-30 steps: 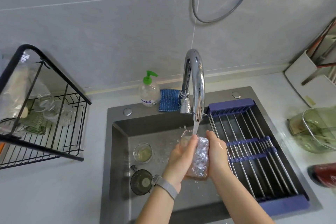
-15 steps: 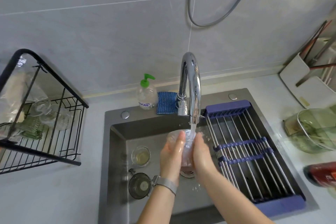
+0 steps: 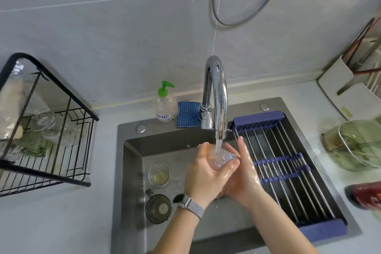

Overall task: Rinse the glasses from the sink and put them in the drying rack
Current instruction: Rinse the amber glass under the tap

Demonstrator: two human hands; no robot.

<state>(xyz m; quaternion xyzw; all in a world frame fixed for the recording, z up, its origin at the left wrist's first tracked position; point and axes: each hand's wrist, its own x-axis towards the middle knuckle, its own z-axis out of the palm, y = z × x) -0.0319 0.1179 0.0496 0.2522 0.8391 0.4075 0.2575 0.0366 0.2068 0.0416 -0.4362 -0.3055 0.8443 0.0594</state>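
Over a dark grey matte sink, 2 wet hands worked a clear, faceted glass under a stream from the curved chrome tap. The left hand, a woven grey watch strap on its wrist, curled its fingers and thumb around the glass from the left side. The right hand lay against the glass's other side with fingers nearly straight and pointing up, palm pressed to it. The glass sat between both palms, directly below the spout and above the basin.

On the basin floor stood 2 more vessels: 1 small round clear glass and 1 darker, smoky glass cup with a handle, just in front of it. A black wire drying rack on the pale desk to the left held several clear and green ribbed glasses; their exact count was hard to tell. Across the sink's right half lay 1 roll-up mat of steel rods with blue ends. Behind the basin stood 1 clear soap bottle with a green pump beside 1 blue knitted cloth.
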